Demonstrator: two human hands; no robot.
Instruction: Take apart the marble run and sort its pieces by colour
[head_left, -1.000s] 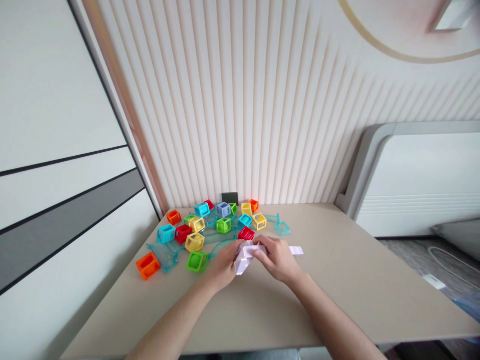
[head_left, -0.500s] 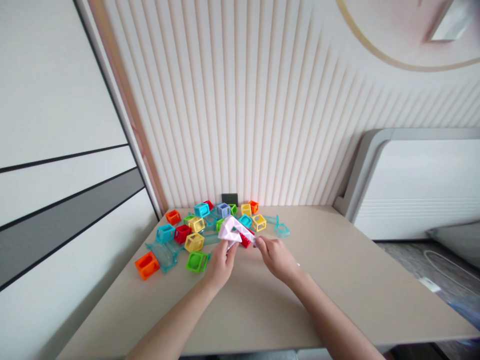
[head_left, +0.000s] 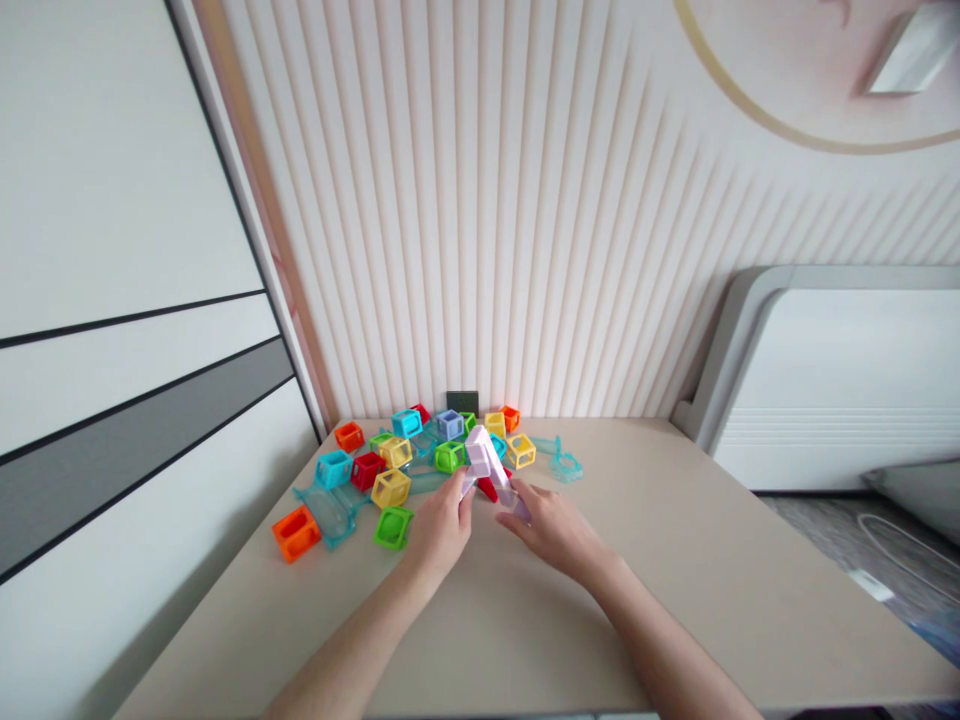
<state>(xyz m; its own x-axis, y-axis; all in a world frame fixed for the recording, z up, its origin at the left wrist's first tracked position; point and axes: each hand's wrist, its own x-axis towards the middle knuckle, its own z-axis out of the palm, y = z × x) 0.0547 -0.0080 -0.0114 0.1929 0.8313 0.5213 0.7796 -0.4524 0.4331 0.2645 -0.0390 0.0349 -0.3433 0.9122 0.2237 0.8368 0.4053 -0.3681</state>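
Note:
Both my hands hold a pale pink-white folded plastic piece (head_left: 484, 460) upright over the beige table (head_left: 675, 560). My left hand (head_left: 439, 530) pinches its lower left edge. My right hand (head_left: 551, 525) grips its lower right end, fingers closed on it. Just behind the piece lie several coloured hollow cubes: a red one (head_left: 489, 488) partly hidden by the piece, a green one (head_left: 394, 525), a yellow one (head_left: 389, 487), and an orange one (head_left: 297, 531) at the far left. Clear teal track pieces (head_left: 330, 510) lie among them.
A ribbed wall rises behind the table, with a small dark plate (head_left: 462, 401) at its foot. A white and grey panelled wall stands on the left. A white padded headboard (head_left: 840, 380) is at the right, beyond the table's edge.
The pale piece was lifted off the table and turned from lying flat to standing upright between my hands. The white strip that lay to the right is no longer in sight.

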